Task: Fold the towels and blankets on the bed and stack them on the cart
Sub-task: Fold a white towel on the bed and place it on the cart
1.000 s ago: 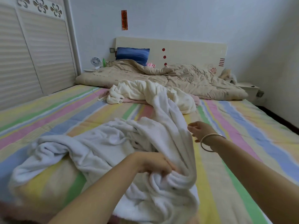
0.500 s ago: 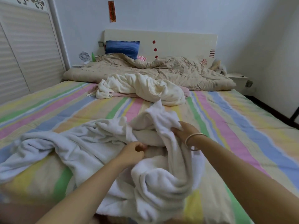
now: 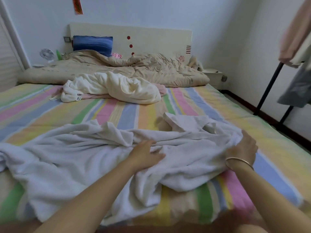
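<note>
The towel (image 3: 84, 158), white and crumpled, lies across the near end of the bed (image 3: 117, 111), spread from the left edge to right of middle, one corner flipped up at its far side. The left hand (image 3: 144, 153) rests flat on its middle, fingers straight and spread, pressing the cloth down. The right hand (image 3: 242, 148), a bangle (image 3: 239, 161) at the wrist, grips the towel's bunched right end, fingers curled into the folds.

The towel looks thick, soft and limp. It should be light, but it will sag and hold no shape, so it likely needs spreading flat before any fold. The best holds are probably two corners or one straight edge, pulled taut; the upturned far corner is the plainest one to find.

Farther up the bed a cream blanket (image 3: 117, 88) lies heaped over a pink cloth (image 3: 162, 89), unfolded. Behind it are a tan quilt (image 3: 151, 68) and a blue pillow (image 3: 92, 44) against the headboard (image 3: 151, 36).

The striped sheet is soft and gives under pressure. A small fan (image 3: 46, 54) stands at the far left, a nightstand (image 3: 213, 76) at the far right. A black rack (image 3: 269, 86) hung with clothes stands right of the bed. No cart is plainly in view.
</note>
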The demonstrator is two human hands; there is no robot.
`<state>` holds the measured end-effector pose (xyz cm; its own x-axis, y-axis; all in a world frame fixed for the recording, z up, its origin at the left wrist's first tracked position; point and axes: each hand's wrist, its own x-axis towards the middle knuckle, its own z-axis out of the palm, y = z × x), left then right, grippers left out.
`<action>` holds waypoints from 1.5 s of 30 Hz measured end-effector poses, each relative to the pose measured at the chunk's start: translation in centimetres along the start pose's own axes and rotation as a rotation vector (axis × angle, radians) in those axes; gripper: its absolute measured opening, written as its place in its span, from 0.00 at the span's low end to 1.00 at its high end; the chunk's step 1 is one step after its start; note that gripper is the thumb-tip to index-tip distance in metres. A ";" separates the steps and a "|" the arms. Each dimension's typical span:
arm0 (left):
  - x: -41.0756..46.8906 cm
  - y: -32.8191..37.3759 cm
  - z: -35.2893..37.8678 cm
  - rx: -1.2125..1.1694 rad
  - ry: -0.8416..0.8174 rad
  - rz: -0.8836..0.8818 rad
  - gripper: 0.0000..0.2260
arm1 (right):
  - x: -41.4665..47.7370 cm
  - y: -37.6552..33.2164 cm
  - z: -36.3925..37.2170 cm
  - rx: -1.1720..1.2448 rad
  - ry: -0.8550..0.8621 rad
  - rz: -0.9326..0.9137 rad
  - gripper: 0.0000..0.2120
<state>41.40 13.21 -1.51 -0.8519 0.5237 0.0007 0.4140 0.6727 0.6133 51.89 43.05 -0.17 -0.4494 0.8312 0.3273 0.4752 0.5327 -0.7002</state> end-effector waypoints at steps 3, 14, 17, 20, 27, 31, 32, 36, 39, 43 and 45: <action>0.4 0.4 0.7 0.293 -0.200 0.044 0.52 | -0.8 -2.1 1.5 -0.089 -0.106 -0.331 0.27; 12.2 1.2 2.7 0.342 -0.090 0.046 0.24 | 7.7 -2.8 8.5 -0.360 -0.474 -0.603 0.27; 14.9 2.1 2.8 0.515 -0.242 0.040 0.10 | 11.1 -3.4 11.5 -0.538 -0.690 -0.633 0.36; 17.1 1.8 2.2 0.561 -0.378 -0.074 0.11 | 13.7 -4.6 14.6 -0.794 -0.762 -0.693 0.30; 24.6 -1.9 -12.2 0.768 0.613 -0.405 0.11 | 24.5 -7.6 12.9 -0.078 -0.358 -0.027 0.20; 24.4 -7.1 -16.5 0.698 0.693 -0.506 0.27 | 31.2 -5.6 10.8 0.088 -0.165 0.263 0.12; 24.1 -7.6 -15.5 0.701 0.617 -0.470 0.34 | 31.9 -4.5 10.9 0.188 -0.153 0.262 0.11; 22.3 -5.6 -7.3 0.520 0.394 -0.415 0.38 | 31.8 -0.3 12.0 0.254 -0.368 0.248 0.31; 20.6 0.1 -0.6 0.327 0.201 -0.309 0.23 | 30.1 2.3 12.7 -0.129 -0.464 -0.023 0.43; 17.7 9.3 6.0 0.079 0.090 -0.138 0.11 | 28.5 4.8 11.5 -0.203 -0.452 -0.175 0.41; 16.3 12.0 7.9 0.070 0.096 -0.121 0.10 | 28.4 5.5 10.6 -0.239 -0.498 -0.128 0.44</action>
<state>34.97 33.94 -0.42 -0.9223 0.3865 0.0077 0.3250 0.7645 0.5566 33.78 67.89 -1.48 -0.7897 0.6132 0.0209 0.5254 0.6935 -0.4929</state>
